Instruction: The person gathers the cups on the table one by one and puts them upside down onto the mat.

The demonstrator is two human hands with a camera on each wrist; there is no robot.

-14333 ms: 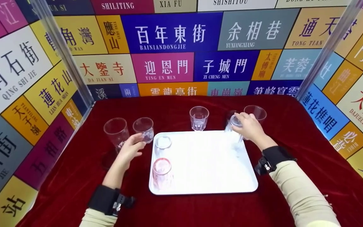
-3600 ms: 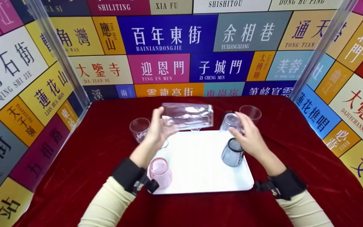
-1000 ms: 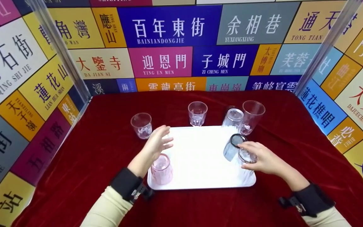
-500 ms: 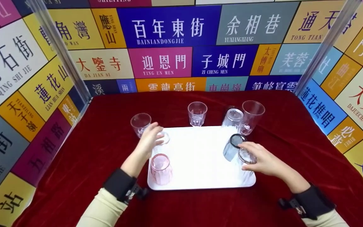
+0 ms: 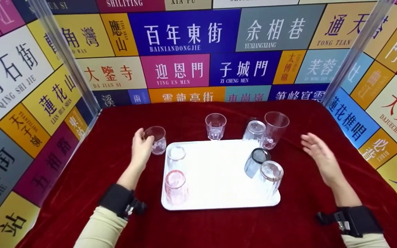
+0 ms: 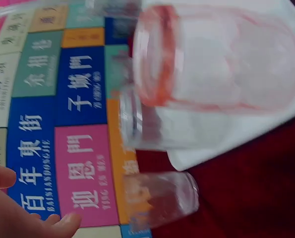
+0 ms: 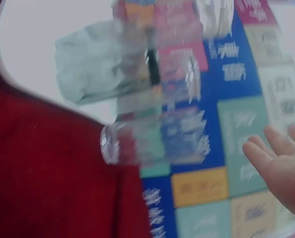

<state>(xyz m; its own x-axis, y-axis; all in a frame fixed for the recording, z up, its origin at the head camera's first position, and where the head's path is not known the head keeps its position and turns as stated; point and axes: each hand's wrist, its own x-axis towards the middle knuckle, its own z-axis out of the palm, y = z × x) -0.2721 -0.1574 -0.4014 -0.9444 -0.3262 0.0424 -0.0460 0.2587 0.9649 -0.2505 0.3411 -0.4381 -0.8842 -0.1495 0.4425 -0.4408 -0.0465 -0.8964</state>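
Touching small clear glass (image 5: 156, 139), left hand (image 5: 141, 148) fingers curled; right hand (image 5: 317, 155) spread, empty; white tray (image 5: 219, 172) holds four cups.

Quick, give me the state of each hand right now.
Left hand: fingers curled around the small clear glass on the red cloth beside the tray.
Right hand: open, fingers spread, holding nothing, above the cloth.

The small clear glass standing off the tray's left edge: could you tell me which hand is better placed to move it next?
The left. The left hand already touches the small clear glass on the red cloth, beside the white tray. The right hand hovers open on the far side, past the tray's right edge.
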